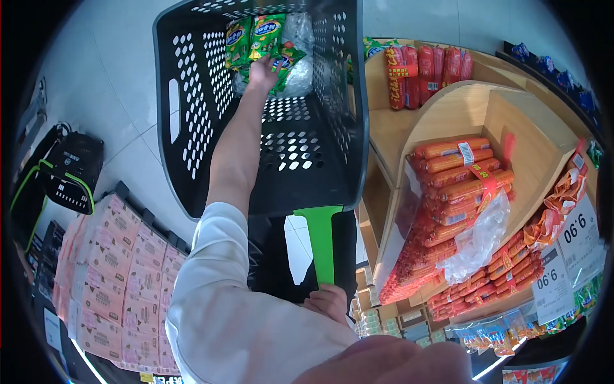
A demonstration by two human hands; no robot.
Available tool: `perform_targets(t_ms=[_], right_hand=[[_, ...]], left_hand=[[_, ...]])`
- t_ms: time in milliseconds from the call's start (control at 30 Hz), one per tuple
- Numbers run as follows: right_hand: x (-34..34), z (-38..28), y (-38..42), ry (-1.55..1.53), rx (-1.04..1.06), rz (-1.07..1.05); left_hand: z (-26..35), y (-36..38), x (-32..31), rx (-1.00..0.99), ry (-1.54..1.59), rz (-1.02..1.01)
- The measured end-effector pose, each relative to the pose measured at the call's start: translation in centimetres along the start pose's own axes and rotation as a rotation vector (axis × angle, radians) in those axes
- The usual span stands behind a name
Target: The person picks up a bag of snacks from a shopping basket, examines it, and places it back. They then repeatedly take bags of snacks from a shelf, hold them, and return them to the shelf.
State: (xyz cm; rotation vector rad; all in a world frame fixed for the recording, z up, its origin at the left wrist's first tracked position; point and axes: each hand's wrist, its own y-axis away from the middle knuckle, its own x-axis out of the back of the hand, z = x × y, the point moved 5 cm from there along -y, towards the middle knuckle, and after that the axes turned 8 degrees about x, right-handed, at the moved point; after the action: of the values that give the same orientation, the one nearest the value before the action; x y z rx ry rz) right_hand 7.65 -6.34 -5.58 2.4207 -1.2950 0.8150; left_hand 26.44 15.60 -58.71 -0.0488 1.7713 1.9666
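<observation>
Deep inside a black perforated basket (288, 192), my right hand (263, 73) reaches down to several green snack packets (267, 35). Its fingers touch the packets at the far end, and whether they grip one is not clear. Clear plastic wrapping (299, 77) lies beside the packets. A green handle (320, 246) extends from the basket's near edge. My left hand (330, 302) is closed around the lower end of this handle, below my right forearm.
Wooden shelving on the right holds packs of red sausages (457, 185), more red packs (425, 73) and price signs (574, 230). Pink packages (121, 275) are stacked at lower left. Another black basket (71, 169) with green trim stands at far left.
</observation>
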Motion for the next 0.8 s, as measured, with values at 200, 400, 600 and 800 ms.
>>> perform_targets(t_ms=[200, 400, 600, 800], right_hand=[[0.2, 0.1, 0.2, -0.049, 0.038, 0.031], [0.1, 0.2, 0.3, -0.057, 0.054, 0.053], [0.3, -0.1, -0.2, -0.103, 0.044, 0.116], [1.9, -1.4, -1.1, -0.085, 0.063, 0.086]], left_hand=[[2.0, 4.1, 1.2, -0.080, 0.135, 0.512], [3.0, 5.1, 3.4, -0.277, 0.123, 0.530], [6.1, 12.4, 3.0, -0.193, -0.214, 0.423], [9.1, 27.1, -2.2, -0.227, -0.100, 0.260]])
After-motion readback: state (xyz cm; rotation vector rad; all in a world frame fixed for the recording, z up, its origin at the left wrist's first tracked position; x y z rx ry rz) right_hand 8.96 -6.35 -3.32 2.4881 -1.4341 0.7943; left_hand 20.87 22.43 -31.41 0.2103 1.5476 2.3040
